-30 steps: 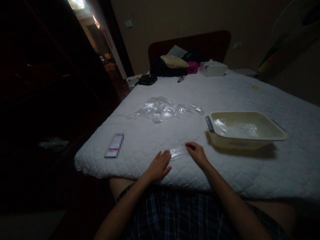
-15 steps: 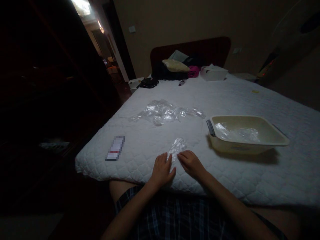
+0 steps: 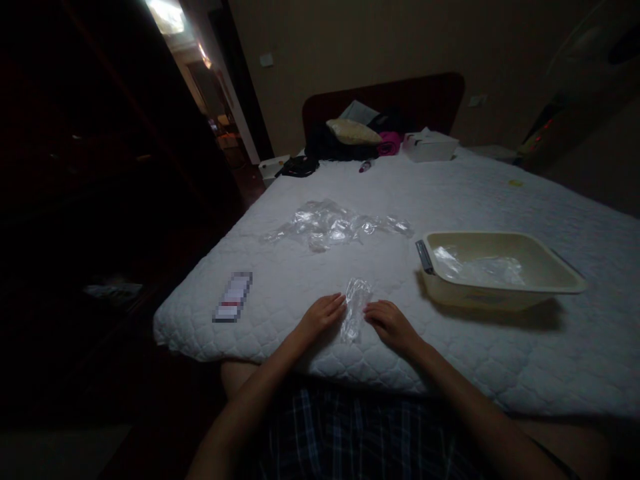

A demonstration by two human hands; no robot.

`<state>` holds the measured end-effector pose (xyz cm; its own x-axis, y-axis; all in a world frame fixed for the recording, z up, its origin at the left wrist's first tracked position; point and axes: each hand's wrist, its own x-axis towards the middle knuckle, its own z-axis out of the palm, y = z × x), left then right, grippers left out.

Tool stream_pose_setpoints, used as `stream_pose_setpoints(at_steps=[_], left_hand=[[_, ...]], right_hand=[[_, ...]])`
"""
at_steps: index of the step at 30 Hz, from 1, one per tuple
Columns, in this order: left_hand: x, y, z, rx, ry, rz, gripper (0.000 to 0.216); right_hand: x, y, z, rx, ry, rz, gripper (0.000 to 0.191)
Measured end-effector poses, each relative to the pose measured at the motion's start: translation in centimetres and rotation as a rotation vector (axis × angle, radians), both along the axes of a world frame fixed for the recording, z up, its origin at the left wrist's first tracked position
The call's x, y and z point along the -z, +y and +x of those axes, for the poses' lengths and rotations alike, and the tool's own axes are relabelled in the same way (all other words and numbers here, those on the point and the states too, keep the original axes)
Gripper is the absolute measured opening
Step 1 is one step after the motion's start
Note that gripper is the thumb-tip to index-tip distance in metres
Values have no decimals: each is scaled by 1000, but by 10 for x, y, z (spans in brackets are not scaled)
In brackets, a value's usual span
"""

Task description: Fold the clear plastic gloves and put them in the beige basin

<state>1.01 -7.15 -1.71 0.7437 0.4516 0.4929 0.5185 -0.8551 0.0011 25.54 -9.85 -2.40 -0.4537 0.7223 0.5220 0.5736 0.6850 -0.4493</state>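
A small clear plastic bag (image 3: pixel 355 305) lies lengthwise on the white quilted bed (image 3: pixel 320 267) near its front edge. My left hand (image 3: pixel 320 317) rests flat on the quilt, fingers stretched out and touching the bag's left side. On the bag's right side sits my right hand (image 3: pixel 390 323), palm down with the fingers slightly curled and the fingertips against the plastic. Neither hand lifts the bag.
A heap of clear plastic bags (image 3: pixel 333 225) lies further back. A cream basin (image 3: pixel 500 270) with plastic inside stands to the right. A small flat card (image 3: pixel 233 297) lies at the left. Clothes, a pillow and a white box (image 3: pixel 430 145) sit by the headboard.
The bag lay crosswise between my hands a second ago. It has been turned to lie lengthwise, and both hands have moved in to its two sides.
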Motion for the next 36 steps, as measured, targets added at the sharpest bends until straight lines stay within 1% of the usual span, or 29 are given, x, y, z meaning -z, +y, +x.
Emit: stream_pose_setpoints(at_steps=[2,4,7,9,11,13,15,18,22,24,26,28,30,33,36], left_hand=[[3,6,7,34,9,-53,31],[10,6,11,41,-23,-109,30],[21,3,14,-6,-105,-169,31],[26,1,14,-43,-140,-195,31],[26,0,14,-54,-157,-221,30],[25,-1,15,-46,-179,-243,29],[23,-1,15,-46,-213,-267,27],[21,-2,17,-76,-275,-344,25],[20,-2,23,-206,-398,-516,23],[18,-1,27,-255,-455,-569,21],[17,1,31,-279,-489,-579,19],[15,3,34,-306,-504,-560,18],[14,4,36,-337,-506,-537,19],[12,5,39,-388,-476,-522,23],[10,6,43,-451,-437,-503,27]], right_hand=[[0,-1,0,-1,5,1,17],[-1,-2,0,21,-3,20,18],[-1,-6,-1,106,-50,79,22],[0,-7,-2,134,-97,132,26],[1,-6,-3,109,-142,176,29],[1,-5,-4,68,-174,185,30],[2,-3,-5,51,-181,152,28],[2,0,-6,80,-145,52,21],[4,3,-8,144,-71,-65,14],[5,6,-10,206,-26,-133,14],[5,7,-12,256,52,-234,15],[4,9,-14,276,148,-337,17],[3,9,-15,285,215,-393,18],[2,9,-17,323,222,-398,17],[1,9,-18,350,178,-364,15]])
